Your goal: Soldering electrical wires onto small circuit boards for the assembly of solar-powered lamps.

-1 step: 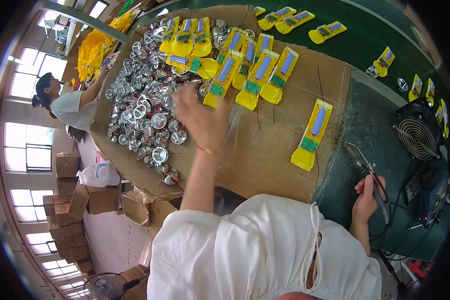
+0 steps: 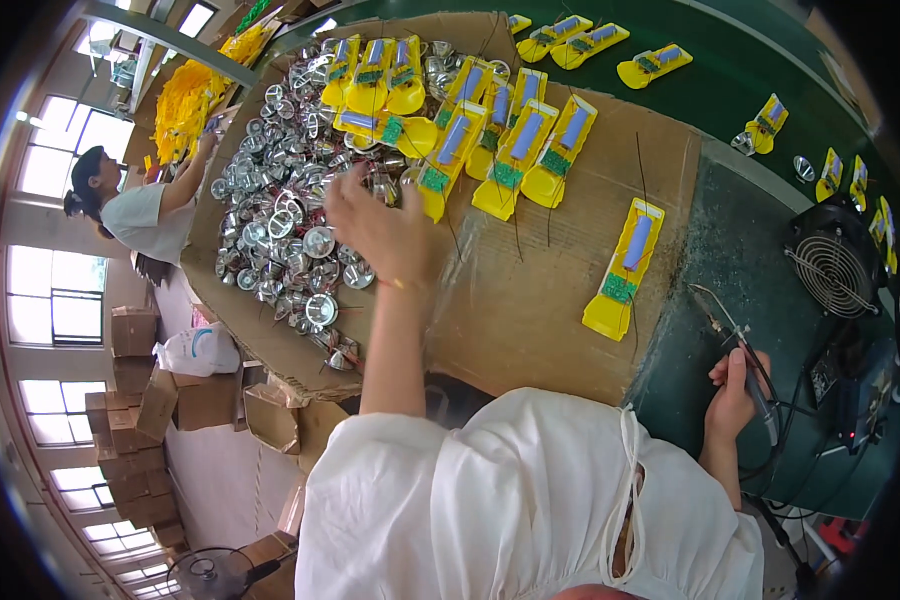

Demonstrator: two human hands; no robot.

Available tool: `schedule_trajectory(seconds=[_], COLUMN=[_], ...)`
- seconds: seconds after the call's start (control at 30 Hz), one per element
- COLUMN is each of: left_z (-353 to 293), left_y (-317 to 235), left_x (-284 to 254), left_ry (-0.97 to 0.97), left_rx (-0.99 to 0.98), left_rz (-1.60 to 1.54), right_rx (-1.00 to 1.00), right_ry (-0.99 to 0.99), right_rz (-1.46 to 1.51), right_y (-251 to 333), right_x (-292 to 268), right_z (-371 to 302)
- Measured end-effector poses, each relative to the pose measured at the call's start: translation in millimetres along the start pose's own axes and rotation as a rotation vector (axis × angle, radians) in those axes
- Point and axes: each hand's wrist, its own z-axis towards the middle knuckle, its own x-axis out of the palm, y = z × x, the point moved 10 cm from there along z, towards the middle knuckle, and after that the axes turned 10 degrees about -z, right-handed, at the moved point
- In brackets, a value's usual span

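Note:
My left hand (image 2: 382,222) hangs over the right side of a heap of silvery reflector cups (image 2: 280,215) with thin wires, fingers apart and holding nothing that I can see. Whether its fingertips touch a cup cannot be told. At the right, my right hand (image 2: 734,402) grips a soldering iron (image 2: 760,392) with its bent tip pointing up and left. Between the hands, a yellow casing (image 2: 622,275) with a purple cell and a green circuit board lies on the cardboard (image 2: 530,330). Several similar yellow casings (image 2: 520,150) lie in a cluster beyond my left hand.
A black fan (image 2: 832,262) with a wire guard stands at the right, near a dark device (image 2: 860,400) with a red light. More yellow casings (image 2: 655,63) lie along the green surface (image 2: 705,85). A co-worker (image 2: 135,205) stands at the left by yellow parts (image 2: 195,105).
My left hand has shifted slightly left over the reflector cups, its fingers still apart. My right hand and the soldering iron have stayed in place.

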Motion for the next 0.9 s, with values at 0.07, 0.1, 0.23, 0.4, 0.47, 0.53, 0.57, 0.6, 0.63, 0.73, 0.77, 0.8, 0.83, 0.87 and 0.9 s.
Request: schedule_trajectory(seconds=[0.07,0.1,0.23,0.4,0.47,0.53,0.57,0.6,0.63,0.73,0.77,0.8,0.83,0.87,0.9], left_z=[16.5,19.7,12.1,-12.7,-34.1,-50.8,-54.9,-54.3,-52.5,-43.8,-46.9,-47.7,-56.3,-67.6,-81.3], left_y=[59.9,70.2,64.4,44.0,38.7,-2.3,-5.9,-3.6,0.2,-3.3,-7.5,-12.9,-35.4,-53.0,-50.6], left_x=[-2.4,6.7,-8.3,-13.8,4.8,-7.2,-14.2,-18.3,-22.8,-29.6,-24.1,-24.1,-20.3,-20.3,-12.1], left_ry=[-0.025,0.098,-0.014,0.056,0.225,0.217,0.226,0.222,0.218,0.35,0.452,0.461,0.499,0.527,0.581], left_rx=[-0.169,-0.215,-0.07,0.048,0.029,0.211,0.211,0.184,0.156,0.173,0.222,0.222,0.401,0.578,0.632], left_rz=[0.269,0.292,0.087,-0.071,-0.15,-0.135,-0.147,-0.167,-0.187,-0.157,-0.083,-0.085,-0.03,0.034,0.066], right_rx=[-0.023,-0.025,-0.025,-0.044,-0.046,-0.035,-0.025,-0.037,-0.05,-0.039,-0.029,-0.022,-0.016,-0.013,-0.011], right_ry=[0.027,0.017,0.002,0.044,0.06,0.065,0.067,0.062,0.057,0.053,0.05,0.047,0.05,0.063,0.065], right_rz=[-0.006,-0.011,0.001,0.009,0.02,0.018,0.013,0.012,0.011,0.011,0.015,0.01,0.014,0.025,0.025], right_y=[6.1,6.2,9.7,16.2,18.5,19.0,18.5,20.0,21.3,23.7,23.2,22.5,21.9,22.6,23.8], right_x=[6.5,5.1,3.1,8.0,11.2,11.5,11.2,10.5,9.7,10.1,9.9,9.1,8.6,10.1,10.6], right_z=[-5.7,-7.6,-13.2,-14.6,-14.1,-14.9,-15.6,-15.6,-16.2,-15.2,-15.7,-16.7,-17.7,-18.9,-19.8])
